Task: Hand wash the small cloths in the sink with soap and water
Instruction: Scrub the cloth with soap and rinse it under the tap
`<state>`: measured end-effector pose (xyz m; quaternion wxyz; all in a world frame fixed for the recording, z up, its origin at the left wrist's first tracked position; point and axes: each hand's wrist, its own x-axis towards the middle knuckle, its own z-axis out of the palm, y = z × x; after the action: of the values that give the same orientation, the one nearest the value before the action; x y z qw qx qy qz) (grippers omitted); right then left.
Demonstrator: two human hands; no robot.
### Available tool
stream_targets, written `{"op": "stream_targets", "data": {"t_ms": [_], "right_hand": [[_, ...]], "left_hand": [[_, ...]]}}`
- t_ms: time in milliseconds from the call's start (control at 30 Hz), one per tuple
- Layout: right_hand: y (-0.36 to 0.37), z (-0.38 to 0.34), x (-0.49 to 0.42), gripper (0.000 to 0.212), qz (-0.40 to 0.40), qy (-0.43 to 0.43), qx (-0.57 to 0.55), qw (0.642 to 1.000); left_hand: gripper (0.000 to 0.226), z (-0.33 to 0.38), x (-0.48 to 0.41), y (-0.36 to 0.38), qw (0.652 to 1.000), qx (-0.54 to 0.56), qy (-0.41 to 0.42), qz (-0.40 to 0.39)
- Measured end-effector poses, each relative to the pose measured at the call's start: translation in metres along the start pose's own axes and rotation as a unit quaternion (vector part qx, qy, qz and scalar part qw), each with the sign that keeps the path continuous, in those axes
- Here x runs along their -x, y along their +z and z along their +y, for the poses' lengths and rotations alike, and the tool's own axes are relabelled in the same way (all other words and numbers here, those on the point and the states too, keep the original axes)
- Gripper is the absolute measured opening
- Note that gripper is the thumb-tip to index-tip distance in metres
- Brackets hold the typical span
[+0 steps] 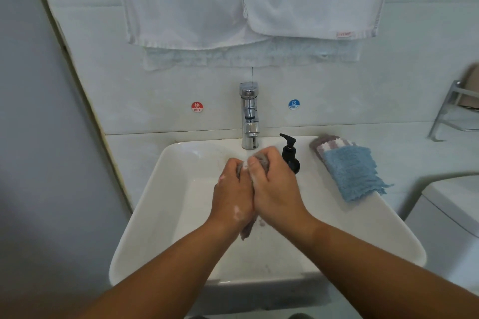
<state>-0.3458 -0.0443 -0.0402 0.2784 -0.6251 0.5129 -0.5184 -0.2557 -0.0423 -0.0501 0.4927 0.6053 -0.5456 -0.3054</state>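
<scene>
- The left hand (pixel 232 197) and the right hand (pixel 274 189) are pressed side by side, fingers curled tight round 1 grey cloth (pixel 246 232).
- The cloth bunches out above the knuckles and its tail dangles below the wrists. It is held over the sink (pixel 145 215), just in front of the tap (pixel 249 116), not resting on the basin floor.
- White suds sit on the back of the left hand, so I read this as the soaping and rubbing step.
- No stream shows at the spout; I cannot tell whether water is running.
- Risk 1: soapy fingers are slippery, and a hard twist could let the cloth slide out and drop into the basin.
- Risk 2: the black soap bottle (pixel 290 155) stands just beside the right hand on the sink's back edge, and a wide rubbing stroke could tip it in.
- Risk 3: vigorous rubbing could flick suds onto the counter and the dry pile there.
- That pile lies right of the sink: a blue cloth (pixel 350 173) on top of a striped cloth (pixel 325 144), so by my count at least 2 are unwashed.
- The soap bottle stands between the hands and that pile, so a reach for the next cloth has to go round it.
- Further out, white towels (pixel 207 2) hang on the wall above, a hot sticker (pixel 197 107) and a cold sticker (pixel 294 104) flank the tap, and a metal rack (pixel 451 111) sits at the far right.
</scene>
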Motion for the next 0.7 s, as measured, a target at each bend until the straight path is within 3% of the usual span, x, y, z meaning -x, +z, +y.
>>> {"op": "stream_targets", "data": {"t_ms": [133, 300, 400, 500, 567, 700], "right_hand": [[0.004, 0.014, -0.013, 0.016, 0.028, 0.076, -0.015, 0.997], [0.003, 0.002, 0.025, 0.014, -0.054, -0.017, 0.022, 0.998], [-0.001, 0.002, 0.010, 0.010, -0.016, -0.052, 0.025, 0.998], [-0.004, 0.011, -0.016, 0.012, 0.038, 0.035, 0.021, 0.998], [-0.002, 0.016, -0.012, 0.016, 0.015, 0.069, 0.020, 0.997], [0.002, 0.005, 0.022, 0.016, -0.049, -0.011, 0.003, 0.999]], "left_hand": [[0.018, 0.012, 0.006, 0.003, 1.000, 0.009, 0.026, 0.006], [0.020, 0.002, -0.012, -0.007, 0.999, 0.033, -0.007, 0.039], [0.021, 0.002, 0.001, -0.002, 0.999, 0.040, -0.010, -0.008], [0.021, 0.010, 0.014, 0.005, 0.998, 0.046, 0.024, -0.025], [0.019, 0.016, 0.011, 0.002, 0.998, 0.048, 0.039, -0.005], [0.021, 0.006, -0.007, -0.007, 0.999, 0.025, 0.030, 0.038]]}}
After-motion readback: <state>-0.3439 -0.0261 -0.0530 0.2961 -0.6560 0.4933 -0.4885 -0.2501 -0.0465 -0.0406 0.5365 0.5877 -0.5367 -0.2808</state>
